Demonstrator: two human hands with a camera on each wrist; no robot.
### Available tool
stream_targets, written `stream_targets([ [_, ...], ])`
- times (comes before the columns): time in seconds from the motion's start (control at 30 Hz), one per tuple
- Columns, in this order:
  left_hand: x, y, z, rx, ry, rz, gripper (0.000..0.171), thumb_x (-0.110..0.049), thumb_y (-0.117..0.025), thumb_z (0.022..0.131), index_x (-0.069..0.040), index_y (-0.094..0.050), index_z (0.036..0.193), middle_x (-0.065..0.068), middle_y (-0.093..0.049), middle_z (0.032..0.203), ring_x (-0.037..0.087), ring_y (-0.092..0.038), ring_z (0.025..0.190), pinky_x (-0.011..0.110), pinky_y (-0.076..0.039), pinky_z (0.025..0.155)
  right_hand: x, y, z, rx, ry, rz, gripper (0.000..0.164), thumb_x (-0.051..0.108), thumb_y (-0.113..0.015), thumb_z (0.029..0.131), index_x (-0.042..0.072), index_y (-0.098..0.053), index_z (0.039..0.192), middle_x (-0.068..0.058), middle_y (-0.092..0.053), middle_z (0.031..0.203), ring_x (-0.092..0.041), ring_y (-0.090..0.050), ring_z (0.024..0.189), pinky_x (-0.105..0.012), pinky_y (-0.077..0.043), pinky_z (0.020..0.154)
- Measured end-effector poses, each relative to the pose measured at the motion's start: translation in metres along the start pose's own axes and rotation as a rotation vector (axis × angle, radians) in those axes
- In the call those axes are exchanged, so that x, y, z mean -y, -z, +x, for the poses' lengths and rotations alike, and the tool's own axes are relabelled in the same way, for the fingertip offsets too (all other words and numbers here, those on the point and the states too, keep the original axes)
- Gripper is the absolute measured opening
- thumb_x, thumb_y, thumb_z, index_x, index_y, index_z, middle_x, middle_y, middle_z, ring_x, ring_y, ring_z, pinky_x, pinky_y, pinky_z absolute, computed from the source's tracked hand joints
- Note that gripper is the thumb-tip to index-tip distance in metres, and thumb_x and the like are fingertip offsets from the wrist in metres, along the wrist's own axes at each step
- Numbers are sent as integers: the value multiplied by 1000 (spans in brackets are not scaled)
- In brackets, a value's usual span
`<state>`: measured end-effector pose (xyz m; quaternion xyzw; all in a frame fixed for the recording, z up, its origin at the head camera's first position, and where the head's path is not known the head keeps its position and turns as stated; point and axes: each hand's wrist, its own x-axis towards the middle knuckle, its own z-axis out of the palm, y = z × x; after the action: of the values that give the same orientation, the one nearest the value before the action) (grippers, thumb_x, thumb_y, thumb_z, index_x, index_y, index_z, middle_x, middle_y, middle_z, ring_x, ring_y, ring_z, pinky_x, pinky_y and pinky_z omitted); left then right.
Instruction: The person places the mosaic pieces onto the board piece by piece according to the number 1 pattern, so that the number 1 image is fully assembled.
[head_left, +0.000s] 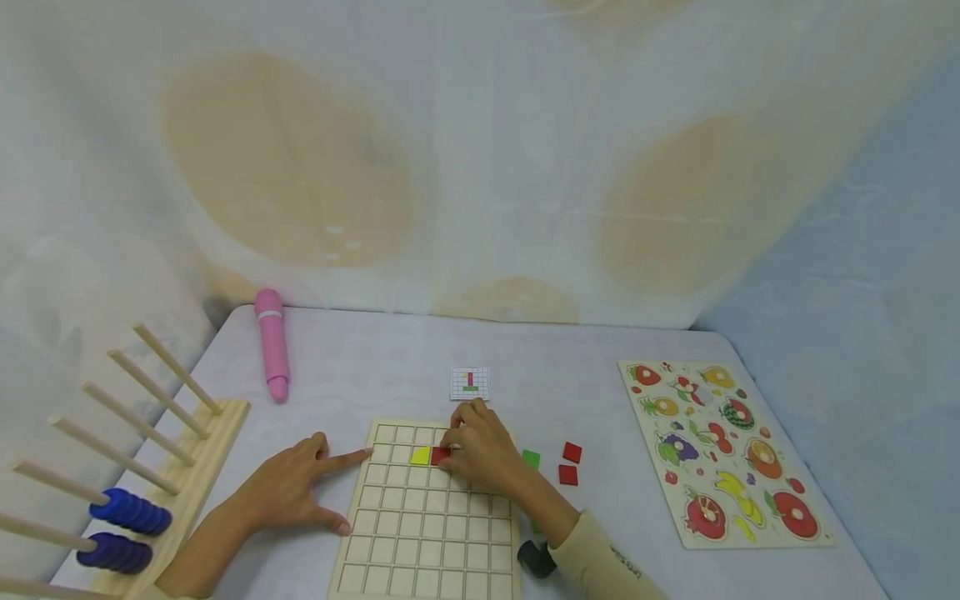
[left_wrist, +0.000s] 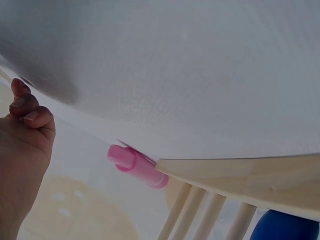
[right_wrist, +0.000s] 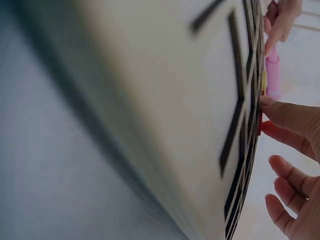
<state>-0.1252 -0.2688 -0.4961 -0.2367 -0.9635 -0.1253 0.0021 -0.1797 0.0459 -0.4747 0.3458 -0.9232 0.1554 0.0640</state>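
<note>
A wooden grid board (head_left: 405, 552) lies on the table. A yellow square tile (head_left: 420, 456) sits in one of its upper cells, with a red square tile (head_left: 439, 456) directly to its right. My right hand (head_left: 483, 446) reaches over the board's upper right, thumb and index fingertips pinching at the red tile; part of that tile is hidden by the fingers. My left hand (head_left: 288, 487) steadies the board's left side, its index finger and thumb spread apart and touching the edge. Just beyond the board lies a small pattern card (head_left: 470, 384) with coloured squares.
Right of the board are red tiles (head_left: 568, 475) and a green tile (head_left: 531, 458), partly covered by the right arm. A fruit puzzle board (head_left: 660, 500) lies far right. At left stand a wooden peg rack (head_left: 217, 446) with blue beads (head_left: 135, 511) and a pink stick-shaped object (head_left: 273, 346).
</note>
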Motion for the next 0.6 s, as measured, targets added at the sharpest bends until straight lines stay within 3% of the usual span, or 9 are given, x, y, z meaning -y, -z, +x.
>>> stream_targets([
  [0.2, 1, -2, 1, -14, -11, -2, 95, -90, -62, 58, -43, -54, 140, -12, -33, 88, 2, -32, 73, 19, -29, 61, -1, 4, -5, 1, -6, -14, 28, 40, -82, 79, 21, -80, 100, 1, -57, 105, -17, -43, 101, -31, -42, 88],
  [0.6, 1, 0, 0, -7, -10, -1, 95, -90, -62, 58, -42, -55, 140, -10, -34, 89, 3, -33, 73, 19, -30, 61, -44, 26, -30, 23, -87, 188, 27, 27, -83, 79, 20, -79, 104, 0, -52, 107, -26, -42, 109, -42, -40, 93],
])
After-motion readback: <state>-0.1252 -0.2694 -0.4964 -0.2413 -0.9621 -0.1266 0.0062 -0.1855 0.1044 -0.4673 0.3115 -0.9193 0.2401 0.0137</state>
